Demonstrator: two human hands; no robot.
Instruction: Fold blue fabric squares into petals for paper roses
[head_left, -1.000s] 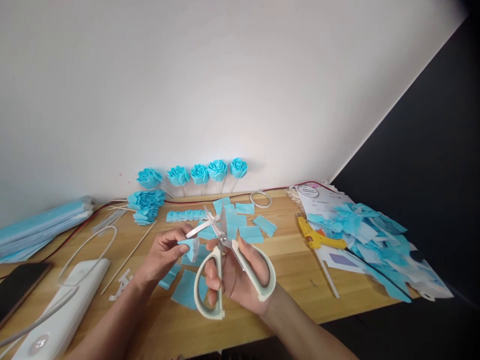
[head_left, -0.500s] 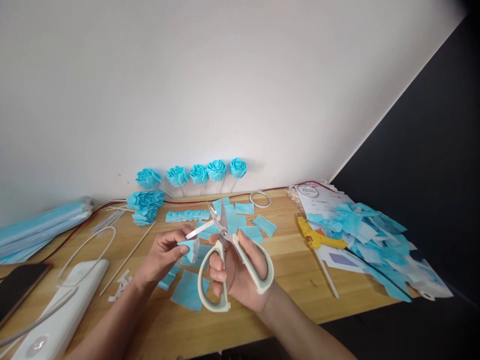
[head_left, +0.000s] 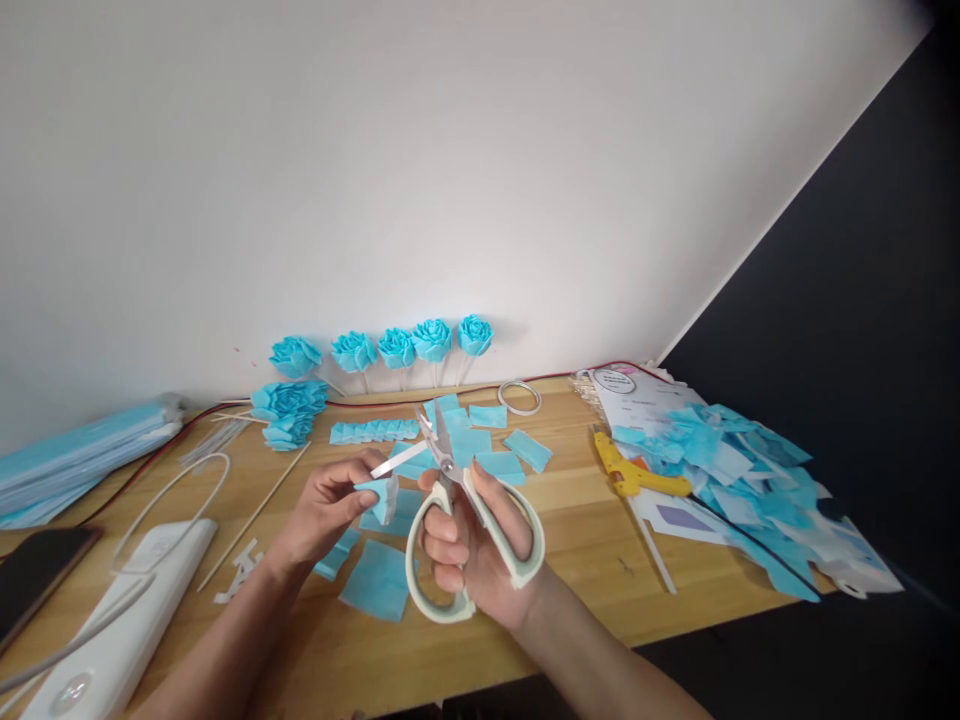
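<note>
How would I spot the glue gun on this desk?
Start at the light wooden table, then go to the heap of blue paper scraps on its right side. At the heap's left edge lies the yellow plastic glue gun, the only yellow thing among blue and white.

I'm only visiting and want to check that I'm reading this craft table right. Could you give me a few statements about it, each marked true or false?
1. The right hand holds scissors with pale handles. True.
2. The scissors' blades are pressed shut. False: they stand apart, in a V.
3. The left hand pinches a small blue piece. True.
4. The glue gun is red and lies beside the left hand. False: it is yellow and lies on the table to the right of the right hand.
5. Blue flowers on sticks lean against the wall at the back. True.
</note>
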